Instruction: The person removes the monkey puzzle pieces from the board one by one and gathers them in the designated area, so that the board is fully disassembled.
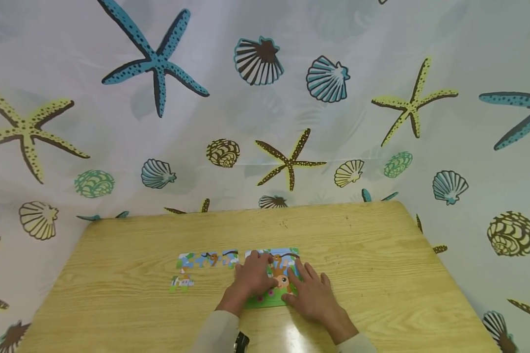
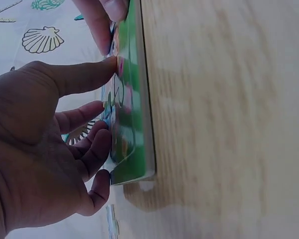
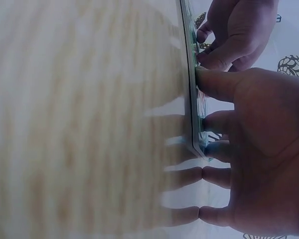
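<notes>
From above the table (image 1: 362,235), the head view looks forward and down, far enough back to take in both hands, the puzzle (image 1: 271,302) and the cloth (image 1: 194,130) beyond. The left wrist view looks low across the table from close behind the left hand (image 1: 252,275), turned sideways, with the table at its right. Equally close to the right hand (image 1: 314,298), the right wrist view has the table at its left, and both wrist views share the puzzle's edge.
</notes>
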`<move>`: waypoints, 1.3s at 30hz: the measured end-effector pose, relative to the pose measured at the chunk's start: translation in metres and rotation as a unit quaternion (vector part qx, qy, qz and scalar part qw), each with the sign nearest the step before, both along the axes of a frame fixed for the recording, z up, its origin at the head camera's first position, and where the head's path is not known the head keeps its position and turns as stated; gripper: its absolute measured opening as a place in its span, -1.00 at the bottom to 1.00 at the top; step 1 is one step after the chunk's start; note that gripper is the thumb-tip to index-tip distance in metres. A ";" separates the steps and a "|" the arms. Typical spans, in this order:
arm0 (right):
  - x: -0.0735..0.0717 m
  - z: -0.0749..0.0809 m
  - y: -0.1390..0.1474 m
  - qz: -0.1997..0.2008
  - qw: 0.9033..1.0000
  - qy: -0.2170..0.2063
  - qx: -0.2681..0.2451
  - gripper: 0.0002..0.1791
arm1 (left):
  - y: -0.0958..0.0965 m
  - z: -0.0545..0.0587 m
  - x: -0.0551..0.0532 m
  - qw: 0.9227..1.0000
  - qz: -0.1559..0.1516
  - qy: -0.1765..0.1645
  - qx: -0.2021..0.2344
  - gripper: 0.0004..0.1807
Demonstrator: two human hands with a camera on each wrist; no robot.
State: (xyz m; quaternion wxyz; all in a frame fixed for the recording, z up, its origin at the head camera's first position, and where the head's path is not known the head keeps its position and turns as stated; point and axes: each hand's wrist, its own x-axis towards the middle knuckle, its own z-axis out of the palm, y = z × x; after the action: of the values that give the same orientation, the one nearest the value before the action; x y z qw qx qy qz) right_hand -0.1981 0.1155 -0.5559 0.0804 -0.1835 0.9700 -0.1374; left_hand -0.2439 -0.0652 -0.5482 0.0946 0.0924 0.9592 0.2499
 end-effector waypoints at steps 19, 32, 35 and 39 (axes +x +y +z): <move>0.000 0.002 0.001 0.005 1.000 -0.007 0.000 -0.26 | 0.005 -0.003 -0.014 0.999 -0.006 -0.036 0.018 -0.45; 0.000 0.004 0.001 0.000 1.000 0.005 -0.006 -0.29 | -0.005 -0.007 -0.005 0.991 -0.036 0.003 0.126 -0.67; 0.001 0.003 0.000 -0.004 1.000 0.002 -0.017 -0.29 | -0.005 -0.008 -0.005 0.994 -0.028 0.013 0.102 -0.67; 0.000 0.001 -0.004 -0.017 0.999 0.003 -0.029 -0.30 | -0.006 -0.007 -0.006 0.997 -0.017 0.021 0.079 -0.67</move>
State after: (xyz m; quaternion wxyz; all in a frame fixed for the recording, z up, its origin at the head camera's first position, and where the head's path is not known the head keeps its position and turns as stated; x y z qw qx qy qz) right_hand -0.1976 0.1117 -0.5546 0.0701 -0.1693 0.9689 -0.1665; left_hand -0.2503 -0.0711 -0.5553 0.0715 0.1214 0.9365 0.3210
